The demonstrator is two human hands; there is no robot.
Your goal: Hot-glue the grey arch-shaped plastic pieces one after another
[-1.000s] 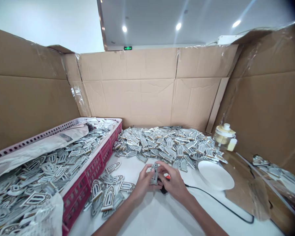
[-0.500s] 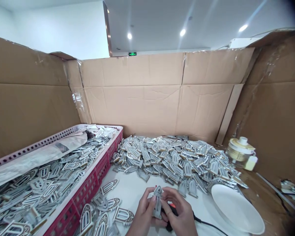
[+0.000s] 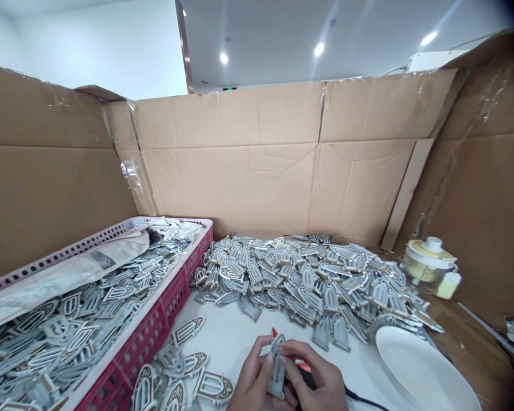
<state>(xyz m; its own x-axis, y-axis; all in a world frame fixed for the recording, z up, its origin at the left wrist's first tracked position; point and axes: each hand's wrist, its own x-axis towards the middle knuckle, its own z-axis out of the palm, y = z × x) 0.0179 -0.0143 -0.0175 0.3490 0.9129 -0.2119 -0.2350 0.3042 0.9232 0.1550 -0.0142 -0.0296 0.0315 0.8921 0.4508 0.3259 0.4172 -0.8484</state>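
A small grey arch-shaped piece (image 3: 277, 374) is held upright at the bottom centre, its flat end down. My left hand (image 3: 252, 374) grips it from the left, thumb on its face. My right hand (image 3: 319, 377) is curled on its right side, fingers against the piece, and also holds a black and orange-red corded tool (image 3: 307, 374). Most of that tool is hidden by my fingers. An orange tip (image 3: 274, 332) pokes up behind the piece. Several white-and-brown patterned arch pieces (image 3: 214, 386) lie left of my hands.
A large pile of grey arch pieces (image 3: 300, 279) spreads across the white table (image 3: 227, 325). On the left stands a pink crate (image 3: 167, 314) full of similar pieces. A white oval plate (image 3: 428, 371) and a lidded clear jar (image 3: 428, 262) are at right. Cardboard walls (image 3: 231, 177) surround the table.
The view has shifted slightly. Both hands still hold the piece, now a little lower and farther right in view. More of the orange tip shows above it.
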